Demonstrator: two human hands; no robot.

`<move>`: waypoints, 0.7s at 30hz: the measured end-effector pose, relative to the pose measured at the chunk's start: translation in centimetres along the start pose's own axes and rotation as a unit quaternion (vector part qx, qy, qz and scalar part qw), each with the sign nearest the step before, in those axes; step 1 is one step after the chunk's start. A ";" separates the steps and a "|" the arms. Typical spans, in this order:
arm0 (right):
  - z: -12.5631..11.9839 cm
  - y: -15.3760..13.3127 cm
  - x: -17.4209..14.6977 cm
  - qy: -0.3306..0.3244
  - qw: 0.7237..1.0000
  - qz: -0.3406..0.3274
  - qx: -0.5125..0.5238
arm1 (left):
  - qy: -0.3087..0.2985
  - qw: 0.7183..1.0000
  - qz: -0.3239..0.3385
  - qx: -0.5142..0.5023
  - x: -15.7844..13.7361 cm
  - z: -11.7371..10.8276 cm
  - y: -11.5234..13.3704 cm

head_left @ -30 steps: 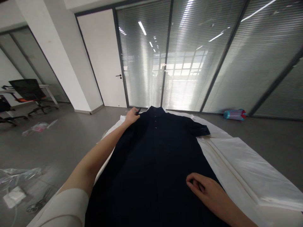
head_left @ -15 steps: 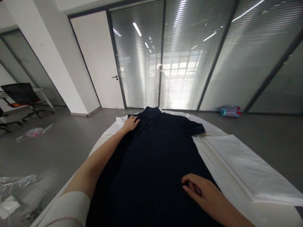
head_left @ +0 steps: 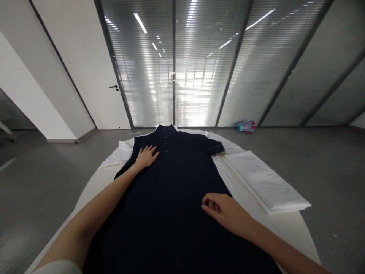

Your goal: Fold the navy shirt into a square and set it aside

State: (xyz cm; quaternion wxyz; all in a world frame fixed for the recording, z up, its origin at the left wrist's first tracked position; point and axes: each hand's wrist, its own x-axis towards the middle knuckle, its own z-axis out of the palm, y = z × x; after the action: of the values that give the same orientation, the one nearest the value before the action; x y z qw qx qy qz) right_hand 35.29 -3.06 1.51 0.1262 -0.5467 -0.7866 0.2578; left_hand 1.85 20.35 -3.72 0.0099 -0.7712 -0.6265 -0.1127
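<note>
polo shirt (head_left: 182,179), navy, lies along white table (head_left: 97,186), collar (head_left: 165,131) at far edge; hands apart: left hand (head_left: 146,156) flat on chest, right hand (head_left: 221,207) half-curled, empty, contact unclear. probably light, limp; take by shoulders.

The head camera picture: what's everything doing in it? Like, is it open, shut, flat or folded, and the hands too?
Shirt: spread out, front up
Left hand: flat on the shirt, fingers spread
Right hand: fingers loosely curled, over the shirt, nothing seen in it
White cloth: folded, lying right of the shirt
Door: shut
Blinds: down
</note>
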 end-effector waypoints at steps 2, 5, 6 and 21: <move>-2.5 0.0 2.1 0.040 0.999 0.015 -0.027 | -0.003 1.000 0.002 0.002 -0.2 0.4 0.1; -7.7 1.5 6.9 0.158 0.973 0.099 -0.135 | 0.004 1.000 0.005 -0.004 -0.2 0.6 -0.1; -9.4 2.4 8.6 0.182 0.958 0.140 -0.170 | 0.007 1.000 0.006 -0.006 -0.1 0.6 -0.2; -10.2 9.0 19.6 0.246 0.875 0.407 -0.091 | 0.006 1.000 -0.004 -0.027 -0.4 0.1 -0.2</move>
State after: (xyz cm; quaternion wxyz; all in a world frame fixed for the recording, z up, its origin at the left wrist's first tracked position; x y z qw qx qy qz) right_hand 40.11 20.22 3.52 0.1490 -0.8734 -0.4582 0.0711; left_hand 1.61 20.05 -3.91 -0.0075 -0.7680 -0.6262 -0.1338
